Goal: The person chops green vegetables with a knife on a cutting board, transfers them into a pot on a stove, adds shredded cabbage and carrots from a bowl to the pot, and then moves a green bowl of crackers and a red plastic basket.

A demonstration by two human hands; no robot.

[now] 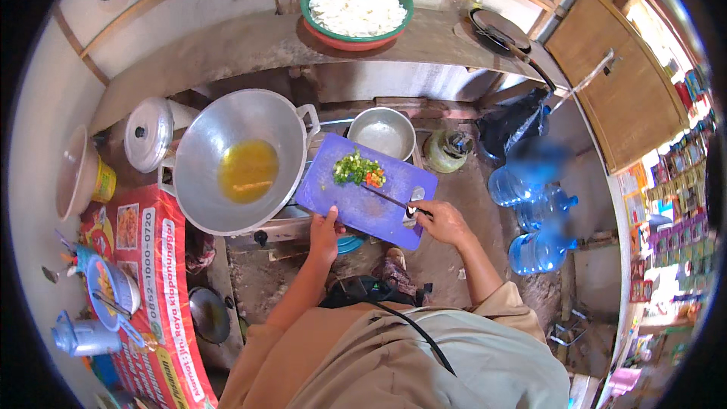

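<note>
Purple chopping board (350, 207), gripped at near edge by L hand (324, 232); knife (388, 198) held in R hand (444, 222); chopped veg (353, 170) poss. spilt if board over-tilted.

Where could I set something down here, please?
The ledge is bare left of the green basin, and a smaller patch lies between that basin and the dark pan. The floor looks mostly bare between the right hand and the blue water bottles. Around the wok, metal pot and purple board it is crowded.

Bright; daylight glare upper right; edges bowed, corners black.
</note>
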